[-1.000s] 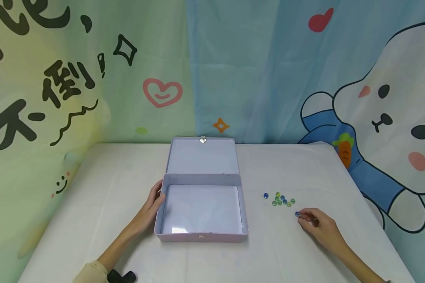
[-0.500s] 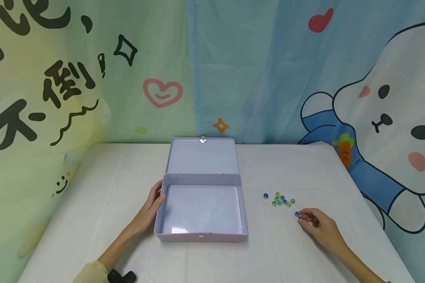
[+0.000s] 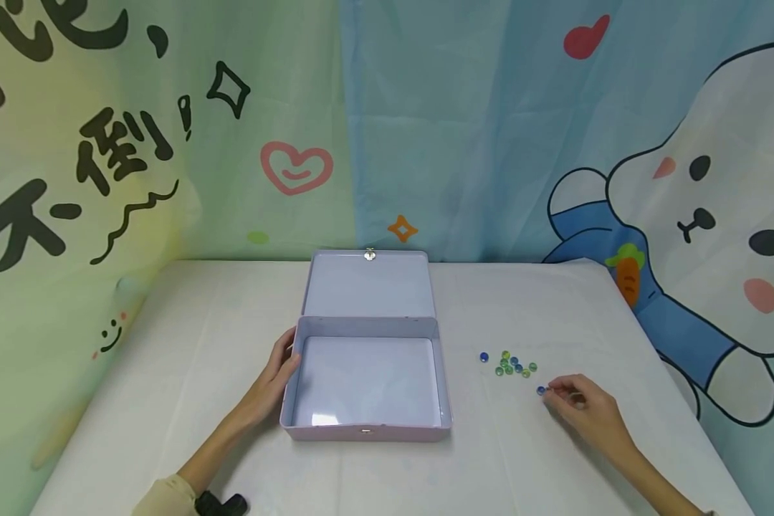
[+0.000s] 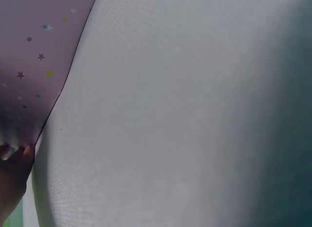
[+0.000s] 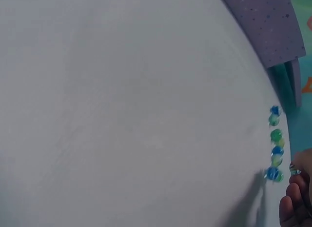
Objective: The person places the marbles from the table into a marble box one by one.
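- From my head view: an open box [image 3: 368, 383] on the white worktop [image 3: 232, 308], midway between side edges; marbles [image 3: 509, 370] rightward.
- Only my left wrist view clearly shows its printed stars [image 4: 41, 56].
- Left hand [image 3: 271, 383]: relaxed fingers against its side.
- Right hand [image 3: 585, 408]: fingertips pinching a blue marble [image 3: 541, 390].

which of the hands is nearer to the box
Left. The left hand touches the box on its left; the right hand is apart from it, off to its right, by the marbles.
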Demonstrator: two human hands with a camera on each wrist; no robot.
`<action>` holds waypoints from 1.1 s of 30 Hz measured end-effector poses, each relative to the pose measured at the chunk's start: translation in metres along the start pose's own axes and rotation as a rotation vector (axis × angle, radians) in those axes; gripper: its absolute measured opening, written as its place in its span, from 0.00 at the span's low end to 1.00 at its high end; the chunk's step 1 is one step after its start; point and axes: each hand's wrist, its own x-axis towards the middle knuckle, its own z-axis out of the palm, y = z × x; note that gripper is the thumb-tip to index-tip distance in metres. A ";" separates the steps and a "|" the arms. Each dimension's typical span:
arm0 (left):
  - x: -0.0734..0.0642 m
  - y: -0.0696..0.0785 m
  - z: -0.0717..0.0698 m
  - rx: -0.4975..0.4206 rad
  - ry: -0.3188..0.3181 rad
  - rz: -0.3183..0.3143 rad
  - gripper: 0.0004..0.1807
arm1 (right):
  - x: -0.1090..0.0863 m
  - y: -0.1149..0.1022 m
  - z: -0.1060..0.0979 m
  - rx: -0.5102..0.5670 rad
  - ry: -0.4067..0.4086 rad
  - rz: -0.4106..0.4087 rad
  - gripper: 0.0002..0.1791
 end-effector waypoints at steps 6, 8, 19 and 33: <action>-0.002 0.000 0.002 -0.004 0.005 -0.011 0.30 | 0.008 -0.024 0.001 0.084 0.000 -0.074 0.12; -0.002 0.001 0.003 -0.005 0.006 -0.014 0.30 | 0.010 -0.033 0.002 0.121 -0.009 -0.098 0.12; -0.001 -0.002 0.006 -0.001 -0.005 -0.018 0.30 | 0.032 -0.087 0.012 0.301 -0.137 -0.209 0.11; 0.000 0.000 0.003 0.032 0.011 0.006 0.30 | 0.084 -0.177 0.040 0.372 -0.501 -0.199 0.06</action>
